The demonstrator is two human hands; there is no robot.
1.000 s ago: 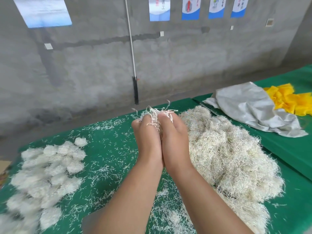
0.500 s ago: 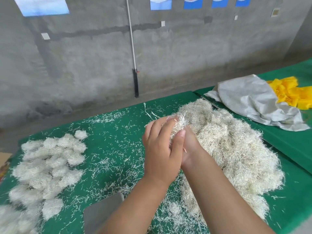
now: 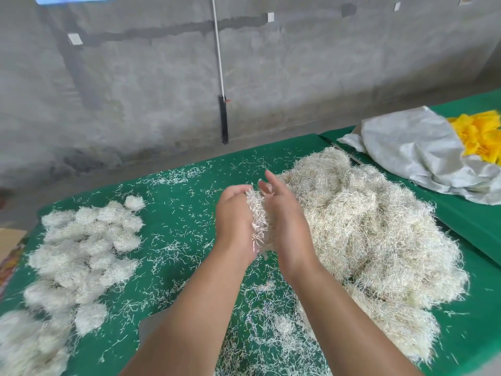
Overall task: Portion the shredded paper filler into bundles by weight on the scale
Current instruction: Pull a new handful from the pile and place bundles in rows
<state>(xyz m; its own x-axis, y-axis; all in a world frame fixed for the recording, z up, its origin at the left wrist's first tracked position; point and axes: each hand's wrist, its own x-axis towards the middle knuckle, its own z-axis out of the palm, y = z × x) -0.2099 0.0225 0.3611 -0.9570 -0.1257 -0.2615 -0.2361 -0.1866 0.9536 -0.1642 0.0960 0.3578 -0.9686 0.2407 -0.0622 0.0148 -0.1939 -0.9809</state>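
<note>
Between the left hand [image 3: 235,221] and the right hand [image 3: 284,221], palms facing, a stringy wad of shredded paper [image 3: 259,221] was pressed; left fingers curled over it, right fingers straighter. A fluffy loose heap [image 3: 366,240] lay at three o'clock, rounded bundles [image 3: 81,253] at nine o'clock, on the green felt-like surface [image 3: 184,213].

- We judge this a packing workshop: bare concrete wall [image 3: 298,77], unfinished.
- Table [image 3: 189,191] under green cloth carries bulk shredded paper filler [image 3: 374,229] and portioned bundles [image 3: 81,245].
- Grey sack [image 3: 406,147] lies alongside.
</note>
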